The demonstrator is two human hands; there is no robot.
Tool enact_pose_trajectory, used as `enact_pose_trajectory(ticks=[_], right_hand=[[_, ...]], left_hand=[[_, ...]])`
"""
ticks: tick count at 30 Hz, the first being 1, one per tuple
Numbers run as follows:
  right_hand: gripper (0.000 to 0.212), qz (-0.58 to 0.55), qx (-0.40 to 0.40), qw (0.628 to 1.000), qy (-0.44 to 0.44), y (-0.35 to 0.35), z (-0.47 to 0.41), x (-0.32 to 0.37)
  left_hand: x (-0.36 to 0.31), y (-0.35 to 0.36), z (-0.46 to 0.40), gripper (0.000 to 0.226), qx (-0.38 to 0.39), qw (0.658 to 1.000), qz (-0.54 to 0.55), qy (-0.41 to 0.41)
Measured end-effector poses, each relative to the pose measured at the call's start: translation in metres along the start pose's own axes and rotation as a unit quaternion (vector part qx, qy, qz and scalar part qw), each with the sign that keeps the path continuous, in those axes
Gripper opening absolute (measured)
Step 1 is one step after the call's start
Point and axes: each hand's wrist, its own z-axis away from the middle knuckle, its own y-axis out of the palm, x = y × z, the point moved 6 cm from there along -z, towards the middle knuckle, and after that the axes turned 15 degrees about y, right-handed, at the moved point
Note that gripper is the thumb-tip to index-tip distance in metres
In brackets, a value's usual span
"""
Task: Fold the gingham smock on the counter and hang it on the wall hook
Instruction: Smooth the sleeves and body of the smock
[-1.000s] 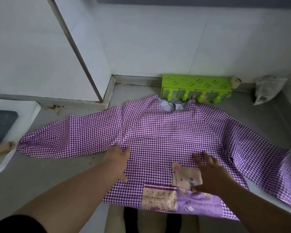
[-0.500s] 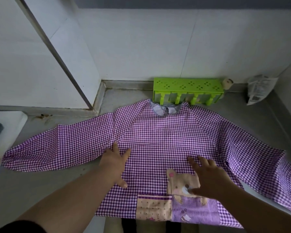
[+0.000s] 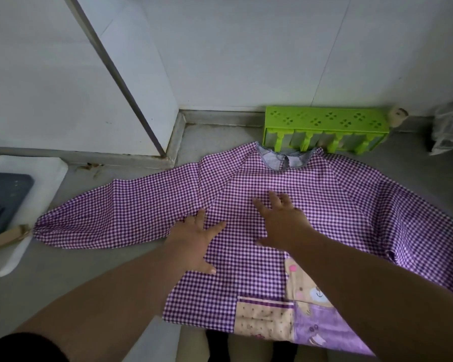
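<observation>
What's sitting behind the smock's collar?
A green plastic rack stands behind the gingham smock collar, against the wall. The collar overlaps its lower front edge; the rack's base there is covered.

- No lettering can be read with confidence anywhere in the frame.
- Beige pocket patch (image 3: 263, 321) on the gingham smock (image 3: 272, 205), lower centre — faint marks, perhaps letters, too small to make out.
- Crumpled bag (image 3: 449, 129) at the right edge — a dark printed panel, blurred beyond reading.
</observation>
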Motion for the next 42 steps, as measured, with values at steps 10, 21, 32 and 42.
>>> enact_pose_trajectory(ticks=[10, 21, 32, 42], right_hand=[[0.133, 0.032, 0.073, 0.996, 0.048, 0.012, -0.014, 0.011], [0.140, 0.100, 0.062, 0.990, 0.073, 0.001, -0.013, 0.032], [0.143, 0.134, 0.069, 0.985, 0.078, 0.001, -0.013, 0.032], [0.145, 0.130, 0.072, 0.986, 0.078, 0.004, -0.016, 0.036]], left_hand=[[0.078, 0.035, 0.031, 0.095, -0.034, 0.990, 0.127, -0.040], [0.160, 0.085, 0.083, 0.078, -0.084, 0.960, 0.225, -0.143], [0.246, 0.154, 0.138, 0.092, -0.222, 0.748, 0.453, -0.431], [0.242, 0.169, 0.132, 0.090, -0.188, 0.581, 0.617, -0.497]])
